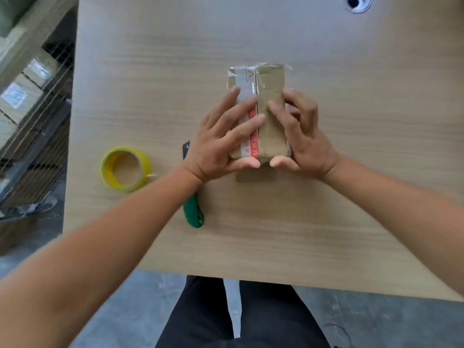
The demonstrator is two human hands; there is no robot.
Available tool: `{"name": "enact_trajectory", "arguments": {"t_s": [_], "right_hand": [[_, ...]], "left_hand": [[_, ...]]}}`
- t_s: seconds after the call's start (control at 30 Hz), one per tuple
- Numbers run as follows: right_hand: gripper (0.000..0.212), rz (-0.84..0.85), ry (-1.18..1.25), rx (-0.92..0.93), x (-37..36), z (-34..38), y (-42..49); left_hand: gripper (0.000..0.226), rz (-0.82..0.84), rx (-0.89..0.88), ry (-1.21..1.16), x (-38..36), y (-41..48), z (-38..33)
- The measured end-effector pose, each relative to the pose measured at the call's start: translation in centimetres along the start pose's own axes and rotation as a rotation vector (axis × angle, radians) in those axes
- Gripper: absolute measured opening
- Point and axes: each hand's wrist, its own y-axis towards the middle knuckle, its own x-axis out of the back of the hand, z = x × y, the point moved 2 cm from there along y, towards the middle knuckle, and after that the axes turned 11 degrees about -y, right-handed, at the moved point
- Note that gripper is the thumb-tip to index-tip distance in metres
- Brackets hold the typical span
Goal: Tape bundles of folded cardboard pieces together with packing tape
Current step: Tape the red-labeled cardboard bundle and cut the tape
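cardboard bundle [271, 79]: brown panel beside white-and-red printed strip, red lettering too blurred to read; glossy tape wrap. long axis points away from person, over mid worktop [364, 136]. left hand [218, 144] fingers spread on top, thumb at near end; right hand [302, 133] fingers curled over right edge, gripping. yellow tape roll [125, 169], green knife [193, 213] to left.

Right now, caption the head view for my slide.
Left hand and right hand grip the cardboard bundle on the table; tape roll and green cutter lie left.
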Motion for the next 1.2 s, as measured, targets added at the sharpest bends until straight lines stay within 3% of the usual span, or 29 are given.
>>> {"name": "enact_trajectory", "arguments": {"t_s": [0.17, 0.43, 0.53, 0.6, 0.73, 0.8, 0.87, 0.93, 1.1, 1.2], "right_hand": [[0.096, 0.008, -0.151, 0.215, 1.4, -2.5, 1.3], [0.092, 0.027, -0.121, 0.150, 2.0, -0.8, 1.4], [0.097, 0.144, -0.036, 0.069, 3.4, -0.1, 1.5], [0.094, 0.196, 0.035, -0.044, 4.9, 0.1, 1.8], [0.061, -0.053, 0.046, -0.361, 6.9, 0.0, 4.5], [0.056, 0.027, 0.077, -0.438, 6.2, 0.5, 6.8], [0.055, 0.217, 0.122, -0.468, 4.9, 1.1, 8.3], [0.058, 0.308, 0.102, -0.487, 4.0, 1.3, 8.4], [0.062, 0.333, 0.106, -0.513, 3.3, 0.1, 8.4], [0.045, 0.376, 0.201, -0.541, 2.9, -1.2, 9.1]], "left_hand": [[0.058, 0.032, -0.192, 0.087, 0.2, 0.5, 0.0], [0.066, 0.152, -0.089, 0.102, 1.4, 0.6, -0.6], [0.076, 0.205, 0.019, 0.063, 2.5, 0.6, -1.6], [0.084, 0.151, 0.139, -0.049, 3.7, 0.6, -2.2], [0.061, -0.101, 0.470, -0.118, 4.9, 3.4, -1.9], [0.050, -0.058, 0.662, -0.113, 4.1, 6.0, -1.0], [0.045, 0.030, 0.763, -0.212, 3.0, 7.7, -0.1], [0.042, 0.043, 0.797, -0.329, 2.6, 8.1, 0.6], [0.034, 0.063, 0.766, -0.377, 2.0, 8.1, 1.8], [0.026, 0.038, 0.778, -0.343, 1.8, 8.3, 2.2]]}}
